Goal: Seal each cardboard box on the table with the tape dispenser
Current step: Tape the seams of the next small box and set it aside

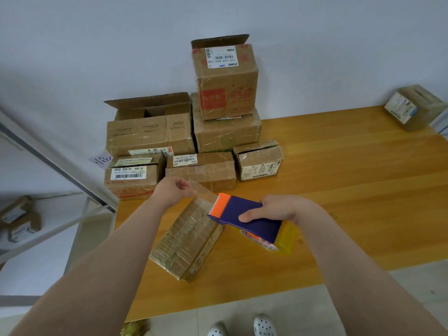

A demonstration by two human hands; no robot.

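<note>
The right hand (281,208) wraps round the purple body of the tape dispenser (244,215), thumb along its near side and the orange cutter end facing left. The left hand (175,191) pinches the free end of the clear tape (206,194) between curled fingers and thumb, so a short strip is stretched between the two hands. They hold it just above the far end of a long cardboard box (189,243) that lies aslant on the near part of the worktop (351,190), probably set apart so its seam can be reached. The strip looks held clear of the cardboard for lining up before it sticks. More boxes are stacked at the far left by the wall. A wide open box (150,132) and the topmost box (226,81) each have a flap up. A lone box (414,107) sits far right.
</note>
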